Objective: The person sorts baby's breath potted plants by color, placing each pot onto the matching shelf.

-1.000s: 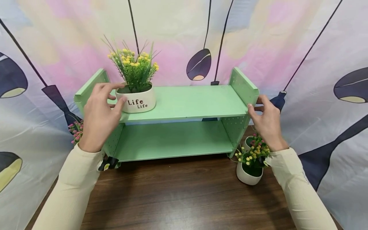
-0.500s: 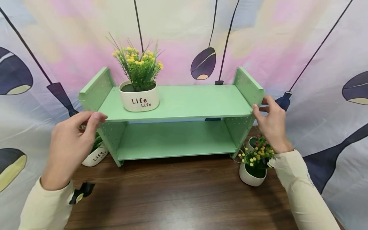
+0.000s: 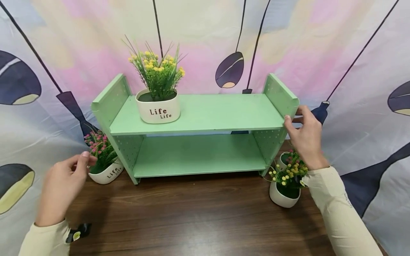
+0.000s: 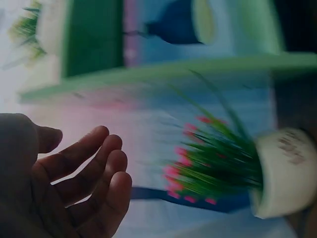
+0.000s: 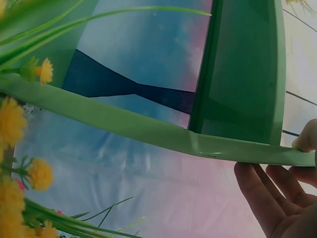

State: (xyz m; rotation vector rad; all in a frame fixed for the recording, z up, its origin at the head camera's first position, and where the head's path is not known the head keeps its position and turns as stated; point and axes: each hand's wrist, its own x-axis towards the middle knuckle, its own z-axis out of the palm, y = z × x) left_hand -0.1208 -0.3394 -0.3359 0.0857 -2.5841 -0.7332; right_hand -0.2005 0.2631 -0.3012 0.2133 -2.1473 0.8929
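**Pastel backdrop (image 3: 198,32), brown wood-look surface (image 3: 198,217), green shelf (image 3: 196,154) pinched at one edge**

So, wrinkly cloth behind, and the shelf standing in front of it. Call the shelf the clock centre, 12 toward the cloth. The right hand (image 3: 305,137) is out at 3 o'clock, thumb and fingers on either side of the right side panel (image 3: 282,93), near its front edge. The left hand (image 3: 62,179) hangs around 8, fingers loosely bent, holding nothing. It's near the pink-flowered pot (image 3: 107,173), also at 8 — the left wrist view shows a gap between them.

Handling, my guess: shelf is stiff and bulky, maybe slick paint, so both side panels beat one edge. Pots look lightish; take the white walls, not the floppy stems. Ceramic or plastic? Can't tell, so assume they'd chip.

Edges: the yellow-flowered pot (image 3: 159,109) up at 10 sits close to the front lip — tilting could slide it. There's room from it across to the 3 o'clock panel, and more toward 6. At 4, a pot of yellow blooms (image 3: 285,195) makes lowering that right hand tight.
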